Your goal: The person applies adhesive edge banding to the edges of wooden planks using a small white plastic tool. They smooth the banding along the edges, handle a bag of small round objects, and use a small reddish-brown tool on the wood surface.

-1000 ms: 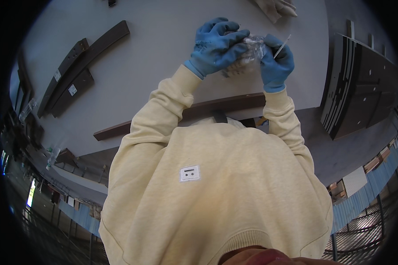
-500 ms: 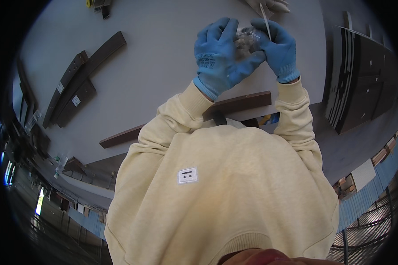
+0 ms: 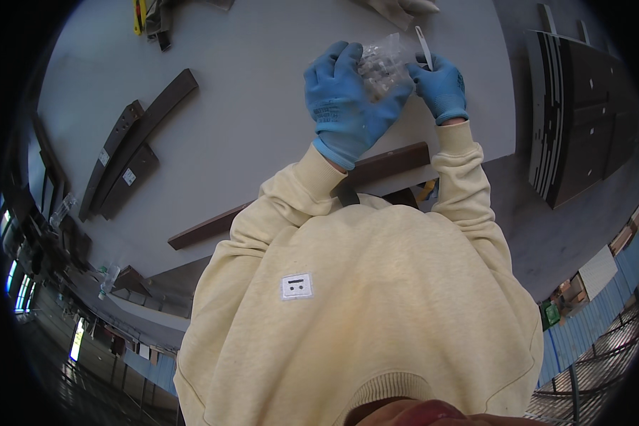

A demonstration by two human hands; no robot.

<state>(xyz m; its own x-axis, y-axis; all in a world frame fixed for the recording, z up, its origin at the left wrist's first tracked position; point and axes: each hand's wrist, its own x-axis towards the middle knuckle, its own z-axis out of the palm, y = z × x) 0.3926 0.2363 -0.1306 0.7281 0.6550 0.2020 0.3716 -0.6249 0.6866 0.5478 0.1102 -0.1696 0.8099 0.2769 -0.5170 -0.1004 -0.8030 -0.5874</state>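
A clear plastic bag (image 3: 385,65) of small greyish parts is gripped in my left hand (image 3: 348,106), which wears a blue glove. The left thumb and fingers curl round the bag's near and left sides, and its crinkled top stands free. Just to the right, my gloved right hand (image 3: 441,89) is closed on a thin white strip-like tool (image 3: 423,46), whose exact kind I cannot make out. The tool points away from me, its lower end hidden in the fingers. A small gap shows between the tool and the bag.
Dark brown wooden pieces (image 3: 138,138) lie on the grey table (image 3: 241,106) at left, and a long brown bar (image 3: 390,167) lies near my body. A yellow-handled tool (image 3: 139,18) is at the far left. Dark panels (image 3: 579,113) are stacked on the right.
My right hand with the white tool has drawn back from the bag and turned. More of the bag now shows above my left hand. The whole view has shifted slightly.
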